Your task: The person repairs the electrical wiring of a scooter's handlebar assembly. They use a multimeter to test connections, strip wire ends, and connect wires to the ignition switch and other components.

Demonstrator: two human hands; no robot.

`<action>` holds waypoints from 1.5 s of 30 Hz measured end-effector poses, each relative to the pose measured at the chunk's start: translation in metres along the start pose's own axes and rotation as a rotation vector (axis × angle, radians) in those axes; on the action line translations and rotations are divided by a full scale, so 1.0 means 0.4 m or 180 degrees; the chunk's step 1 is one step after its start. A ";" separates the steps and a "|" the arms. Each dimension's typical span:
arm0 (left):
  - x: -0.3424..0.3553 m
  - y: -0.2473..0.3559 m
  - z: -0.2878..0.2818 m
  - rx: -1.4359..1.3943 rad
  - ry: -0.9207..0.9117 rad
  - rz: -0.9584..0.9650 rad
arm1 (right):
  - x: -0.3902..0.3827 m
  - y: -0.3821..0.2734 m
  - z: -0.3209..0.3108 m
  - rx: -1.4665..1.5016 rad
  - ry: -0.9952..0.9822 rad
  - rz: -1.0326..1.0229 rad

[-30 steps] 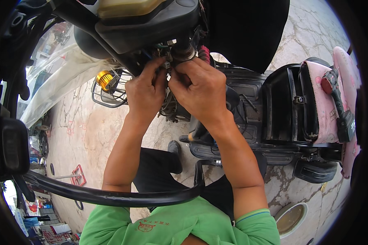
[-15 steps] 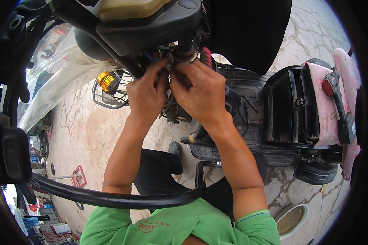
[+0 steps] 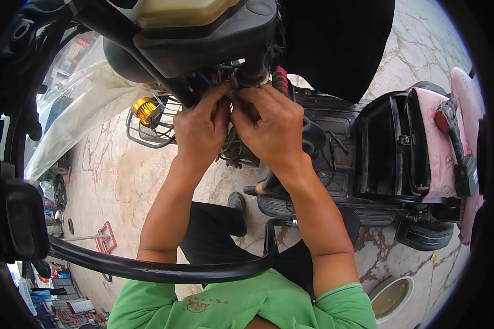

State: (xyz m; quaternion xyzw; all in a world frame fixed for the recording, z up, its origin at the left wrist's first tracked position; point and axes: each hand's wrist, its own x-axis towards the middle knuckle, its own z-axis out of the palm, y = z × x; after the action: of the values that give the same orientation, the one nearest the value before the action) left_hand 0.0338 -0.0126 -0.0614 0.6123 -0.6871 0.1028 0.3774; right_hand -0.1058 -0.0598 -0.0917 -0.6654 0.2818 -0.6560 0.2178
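Both of my hands meet under the black plastic front housing [image 3: 206, 52] of a three-wheeled scooter. My left hand [image 3: 202, 123] is closed, thumb and index finger pinched at a small part among the wires. Close against it, my right hand [image 3: 271, 118] is also closed, its fingertips pinched at the same spot. What lies between the fingertips is too small and covered to make out. Just above them shows a round metal part of the steering column [image 3: 253, 75]. A red coiled sleeve [image 3: 280, 81] hangs beside my right knuckles, and a bundle of cables [image 3: 234, 152] sits below my hands.
A black handlebar tube [image 3: 164, 271] crosses in front of my arms. Left of my hands are a wire basket [image 3: 142, 136] and a gold lamp [image 3: 145, 111]. At right, a cordless power tool [image 3: 456, 145] rests on the pink seat cover [image 3: 439, 159]. A basin [image 3: 392, 299] stands lower right.
The view has shifted slightly, so the scooter sits a little lower and to the right. My hands keep their pinch at the same place.
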 end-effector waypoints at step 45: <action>-0.004 -0.006 0.004 -0.0226 0.0009 0.0044 | -0.002 0.012 0.009 -0.0121 0.0048 -0.0267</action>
State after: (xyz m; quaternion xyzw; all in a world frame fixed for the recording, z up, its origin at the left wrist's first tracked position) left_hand 0.0353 -0.0130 -0.0643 0.5935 -0.6940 0.0818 0.3992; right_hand -0.1026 -0.0632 -0.0958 -0.6757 0.2677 -0.6641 0.1752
